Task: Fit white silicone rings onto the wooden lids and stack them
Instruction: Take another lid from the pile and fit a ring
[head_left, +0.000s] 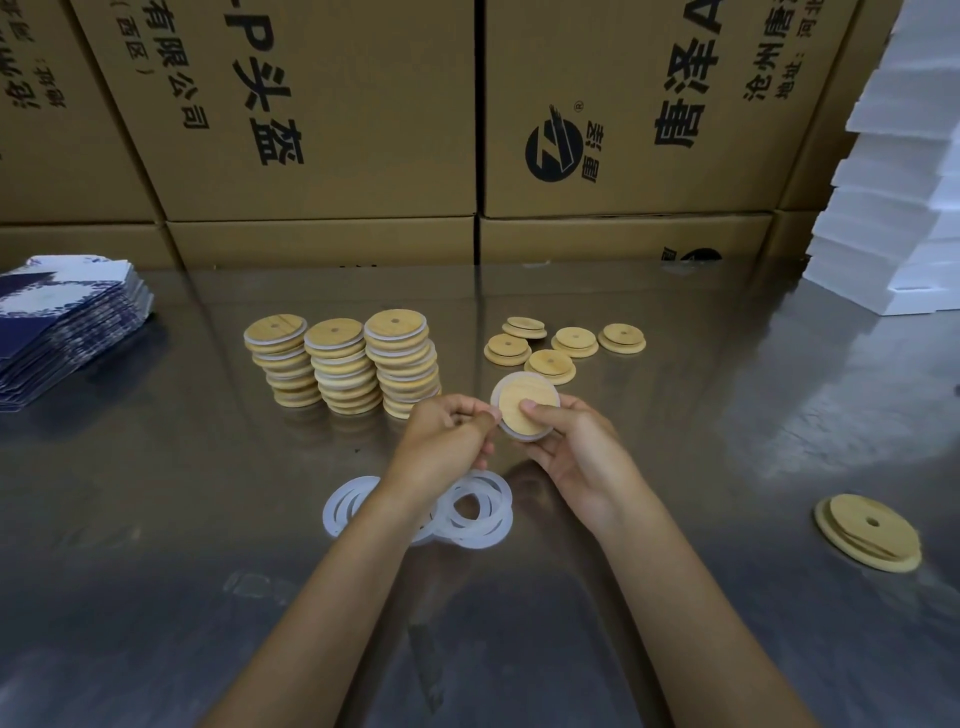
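Note:
I hold a round wooden lid (519, 397) with a white silicone ring around its rim, above the table's middle. My right hand (574, 449) grips it from below, thumb pressed on its face. My left hand (447, 441) pinches its left edge with curled fingers. Under my left forearm lies a pile of loose white silicone rings (467, 512). Behind my hands stand three stacks of ringed lids (343, 364). Several bare wooden lids (563, 345) lie to the right of the stacks. One more bare lid (867, 532) lies apart at the right.
The work surface is a shiny metal table (208, 519). Cardboard boxes (322, 130) form a wall along its back. A stack of blue-and-white flat packs (62, 322) sits at the left edge, and white foam blocks (893, 208) are piled at the right.

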